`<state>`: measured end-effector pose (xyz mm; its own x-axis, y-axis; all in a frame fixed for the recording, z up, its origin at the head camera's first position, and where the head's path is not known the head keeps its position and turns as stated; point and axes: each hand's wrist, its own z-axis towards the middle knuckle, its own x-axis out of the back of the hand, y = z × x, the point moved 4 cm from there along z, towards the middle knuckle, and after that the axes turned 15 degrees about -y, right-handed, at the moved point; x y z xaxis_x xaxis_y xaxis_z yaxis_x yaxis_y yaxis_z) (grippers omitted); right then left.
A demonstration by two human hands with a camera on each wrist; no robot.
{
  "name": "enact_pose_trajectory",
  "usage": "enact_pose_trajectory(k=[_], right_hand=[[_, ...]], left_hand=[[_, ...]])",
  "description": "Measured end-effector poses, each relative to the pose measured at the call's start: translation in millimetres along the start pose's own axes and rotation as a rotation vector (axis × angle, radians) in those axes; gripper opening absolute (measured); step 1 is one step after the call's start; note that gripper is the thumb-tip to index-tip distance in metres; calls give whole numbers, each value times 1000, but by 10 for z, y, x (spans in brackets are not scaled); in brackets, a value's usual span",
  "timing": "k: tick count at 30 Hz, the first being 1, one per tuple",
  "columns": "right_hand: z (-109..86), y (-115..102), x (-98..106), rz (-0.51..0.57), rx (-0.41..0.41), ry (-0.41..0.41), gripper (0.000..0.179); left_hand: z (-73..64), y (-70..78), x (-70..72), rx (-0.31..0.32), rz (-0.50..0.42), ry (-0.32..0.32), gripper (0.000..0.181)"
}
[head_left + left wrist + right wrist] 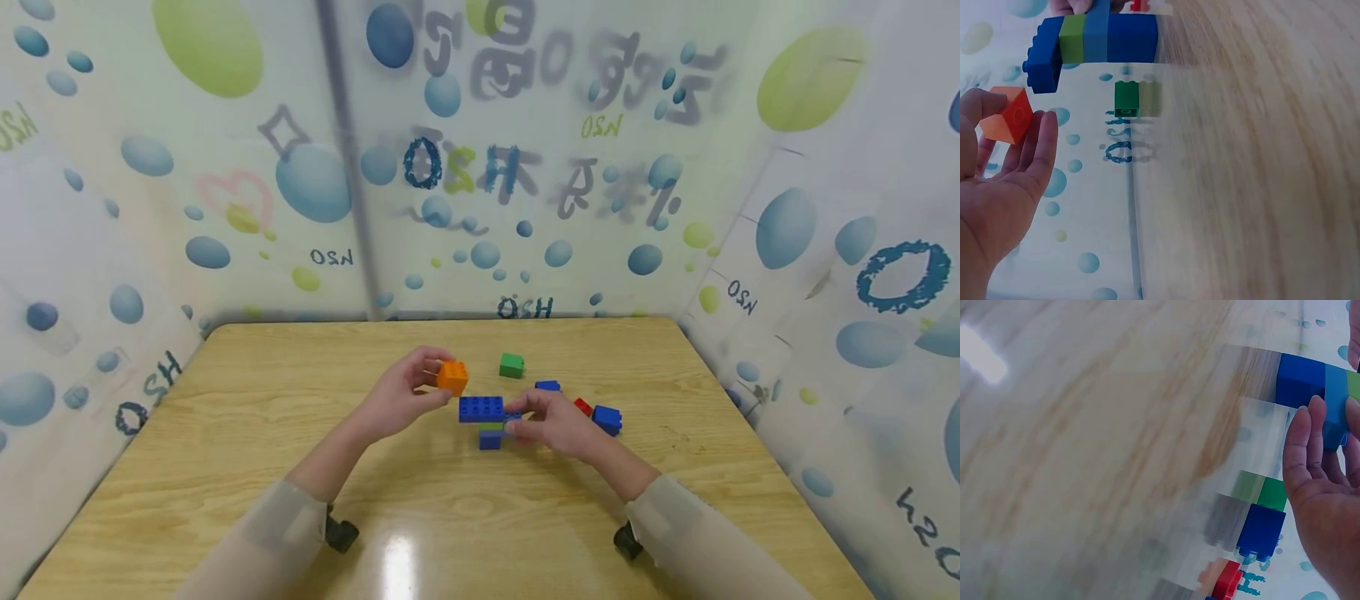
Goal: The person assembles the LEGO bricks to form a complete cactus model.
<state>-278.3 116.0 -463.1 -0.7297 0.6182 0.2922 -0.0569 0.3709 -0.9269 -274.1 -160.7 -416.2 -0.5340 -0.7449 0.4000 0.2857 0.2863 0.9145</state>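
Observation:
My left hand (408, 392) pinches an orange toy building brick (453, 377) between thumb and fingers, off the table and just left of a brick stack. That stack has a dark blue brick (1132, 37) at the bottom, then a light blue brick (1335, 412), a lime green brick (1072, 39) and a wide dark blue brick (481, 408) on top. The light blue brick juts out to the right. My right hand (555, 423) grips that jutting end between thumb and fingers, partly hiding it in the head view.
Behind the stack a green brick (512, 365) sits on the wooden table (300, 367). Beyond and beside the right hand lie a blue brick (547, 386), a red brick (582, 407) and another blue brick (607, 419). Patterned curtains (480, 275) border the table.

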Motion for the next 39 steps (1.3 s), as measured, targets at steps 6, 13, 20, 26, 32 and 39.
enact_pose_trajectory(k=[6, 13, 20, 26, 32, 39], right_hand=[[-3, -25, 12, 2, -25, 8, 28], [-5, -36, 14, 2, -15, 6, 29], [-5, -33, 10, 5, -11, 10, 28], [1, -24, 9, -3, -8, 6, 29], [3, -18, 1, 0, -9, 6, 29], [0, -1, -2, 5, -13, 9, 29]], left_hand=[[-39, -11, -25, -5, -10, 5, 42], [-52, -26, -49, -6, -9, -6, 41], [-65, -5, -93, -3, -12, -20, 41], [-83, 8, -136, -13, 27, -48, 43], [-106, 6, -167, 10, 88, -56, 49], [-102, -31, -221, 31, 17, -40, 43]])
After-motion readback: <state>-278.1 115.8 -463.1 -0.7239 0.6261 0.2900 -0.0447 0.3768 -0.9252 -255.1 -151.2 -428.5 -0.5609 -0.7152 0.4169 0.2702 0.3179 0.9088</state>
